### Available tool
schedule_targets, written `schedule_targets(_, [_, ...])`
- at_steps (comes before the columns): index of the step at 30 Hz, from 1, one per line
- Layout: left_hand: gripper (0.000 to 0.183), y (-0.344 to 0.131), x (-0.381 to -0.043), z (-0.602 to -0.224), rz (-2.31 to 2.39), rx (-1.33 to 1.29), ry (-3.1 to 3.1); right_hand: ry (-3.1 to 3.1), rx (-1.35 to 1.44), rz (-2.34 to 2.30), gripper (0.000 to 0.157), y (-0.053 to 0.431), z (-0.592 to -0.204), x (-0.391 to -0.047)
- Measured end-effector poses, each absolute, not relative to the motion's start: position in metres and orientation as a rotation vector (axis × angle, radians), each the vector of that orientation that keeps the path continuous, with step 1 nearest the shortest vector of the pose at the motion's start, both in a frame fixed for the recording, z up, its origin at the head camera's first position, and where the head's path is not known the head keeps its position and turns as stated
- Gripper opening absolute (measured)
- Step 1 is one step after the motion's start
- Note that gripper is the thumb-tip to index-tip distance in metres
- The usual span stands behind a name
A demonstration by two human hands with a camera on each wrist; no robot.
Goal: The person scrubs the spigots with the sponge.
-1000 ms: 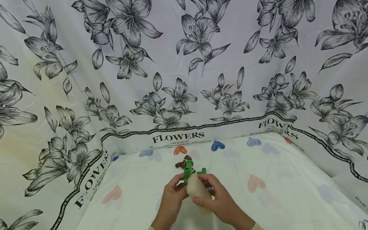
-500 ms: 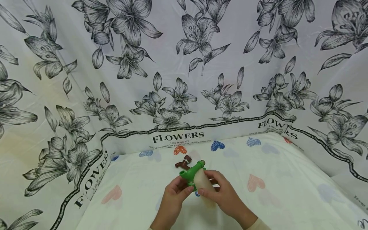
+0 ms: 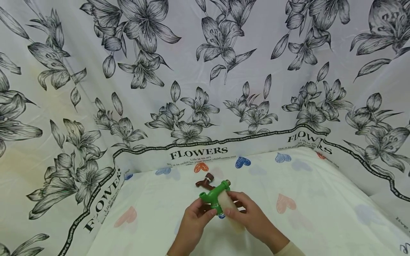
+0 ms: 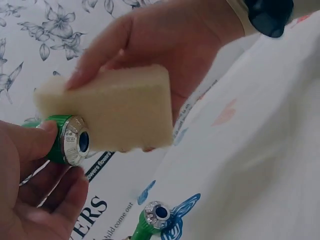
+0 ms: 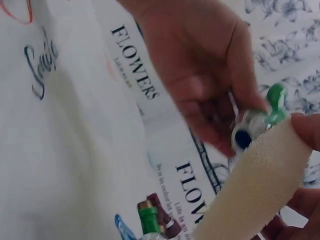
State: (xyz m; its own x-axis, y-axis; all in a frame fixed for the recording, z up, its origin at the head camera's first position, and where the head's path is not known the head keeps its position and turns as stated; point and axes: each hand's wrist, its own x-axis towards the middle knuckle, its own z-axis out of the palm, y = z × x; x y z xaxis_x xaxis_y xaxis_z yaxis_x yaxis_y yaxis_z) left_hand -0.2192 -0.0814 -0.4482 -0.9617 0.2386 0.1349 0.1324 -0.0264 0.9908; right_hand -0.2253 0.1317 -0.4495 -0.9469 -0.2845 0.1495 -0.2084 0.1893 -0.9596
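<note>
My left hand (image 3: 196, 217) grips a green tap (image 3: 214, 195) with a brass-threaded end. Its silver cap with a dark blue centre shows in the left wrist view, beside the left thumb. Between my right thumb and fingers is a thick, pale beige sponge (image 4: 117, 110); the right hand (image 3: 251, 215) holds it against the tap's side. The sponge covers part of the tap in the right wrist view. A brown tap (image 3: 205, 182) lies on the cloth just beyond the hands. A second green tap (image 5: 148, 218) lies near it, seen in both wrist views.
A white cloth (image 3: 153, 209) printed with coloured hearts covers the work surface. White curtains (image 3: 192, 71) with black lily drawings and "FLOWERS" lettering rise behind it and at both sides.
The green tap has turned in my left hand, from upright to lying slantwise with its spout to the left. The sponge has shifted slightly right, and more of the brown tap shows.
</note>
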Motion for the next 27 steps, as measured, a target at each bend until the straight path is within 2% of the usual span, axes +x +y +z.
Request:
schedule_targets(7, [0.049,-0.084,-0.226,-0.455,2.200,0.278,2.223,2.440,-0.669,-1.874,0.055,0.128,-0.442,-0.216])
schedule_targets(15, [0.042,-0.082,-0.224,-0.449,2.368,0.181,1.846,2.431,-0.740,-1.981,0.060,0.128,-0.440,-0.212])
schedule_targets(27, [0.048,-0.080,-0.223,-0.445,2.256,0.184,1.929,2.424,-0.558,-2.051,0.060,0.124,-0.438,-0.207])
